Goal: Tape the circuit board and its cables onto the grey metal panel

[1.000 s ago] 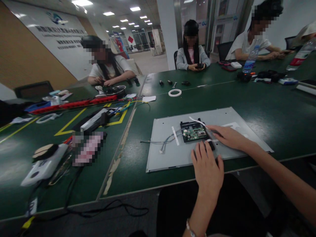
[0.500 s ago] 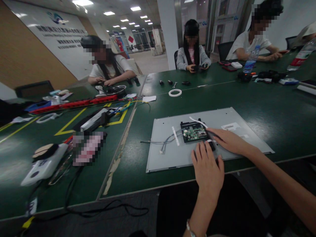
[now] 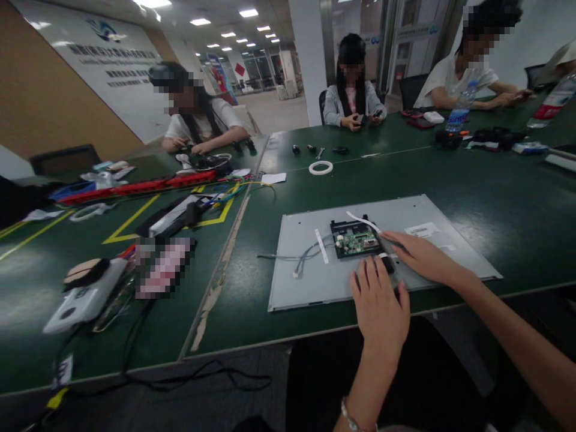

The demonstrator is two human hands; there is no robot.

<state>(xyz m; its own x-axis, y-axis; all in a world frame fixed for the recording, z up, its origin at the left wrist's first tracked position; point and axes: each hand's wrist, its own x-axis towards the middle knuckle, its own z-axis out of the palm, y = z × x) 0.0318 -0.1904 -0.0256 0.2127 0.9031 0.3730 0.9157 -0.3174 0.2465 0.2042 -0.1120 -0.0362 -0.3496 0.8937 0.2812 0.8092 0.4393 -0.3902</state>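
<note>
A flat grey metal panel (image 3: 301, 294) lies on the green table in front of me. On it sits a green circuit board (image 3: 357, 243) in a black plastic frame (image 3: 348, 228). My left hand (image 3: 380, 294) rests with fingers stretched out along the frame's near edge, and its thumb is apart. From the right, my right hand (image 3: 418, 255) reaches over the panel, fingers extended against the right side of the frame; its fingertips partly cover a dark piece there. White tape strips (image 3: 322, 246) stick to the panel. A grey cable (image 3: 303, 258) runs left from the board.
A roll of white tape (image 3: 321, 167) and a small wrench (image 3: 320, 153) lie beyond the panel. Left of the table seam are a white device (image 3: 83, 300), a blurred pink item (image 3: 164, 267) and cables. Three people sit across the table, with bottles (image 3: 461, 108) at right.
Both hands keep their places at the frame, with hardly any finger movement. The whole view has shifted very slightly.
</note>
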